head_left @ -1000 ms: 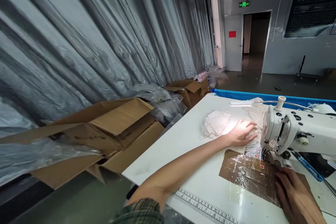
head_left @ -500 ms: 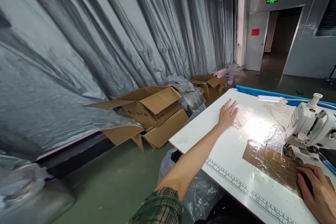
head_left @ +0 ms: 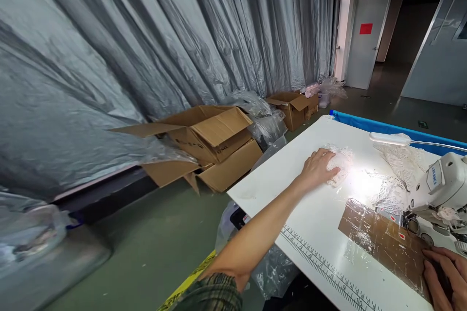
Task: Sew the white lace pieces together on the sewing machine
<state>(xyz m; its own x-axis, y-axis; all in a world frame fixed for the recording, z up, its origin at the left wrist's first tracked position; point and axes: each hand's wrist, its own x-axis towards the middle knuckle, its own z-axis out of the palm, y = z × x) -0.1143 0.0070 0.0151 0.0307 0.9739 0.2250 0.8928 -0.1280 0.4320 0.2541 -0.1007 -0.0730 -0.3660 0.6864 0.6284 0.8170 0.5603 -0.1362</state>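
Observation:
My left hand [head_left: 318, 169] reaches over the white table [head_left: 302, 223], its fingertips on the near edge of a small pile of pale lace pieces [head_left: 343, 167]. Its fingers are slightly bent and the thumb lies apart on the lace. At the right edge, my right hand [head_left: 447, 274] rests with fingers apart on the end of a brown board [head_left: 383, 240] covered in clear tape; part of this hand is cut off. The board lies in front of the white sewing machine [head_left: 440, 187]. More lace [head_left: 396, 192] is spread behind and left of the machine's needle area.
A ruler scale [head_left: 321, 269] runs along the table's front edge. A white lamp [head_left: 390, 139] on a bent arm reaches over the back, near a blue edge [head_left: 365, 124]. Open cardboard boxes [head_left: 219, 131] and plastic bags [head_left: 268, 124] stand left, by a grey curtain [head_left: 175, 34].
My left hand has moved onto the lace pile, its fingers now more bent. The view has shifted, and my right hand shows closer to the picture's edge, still on the board.

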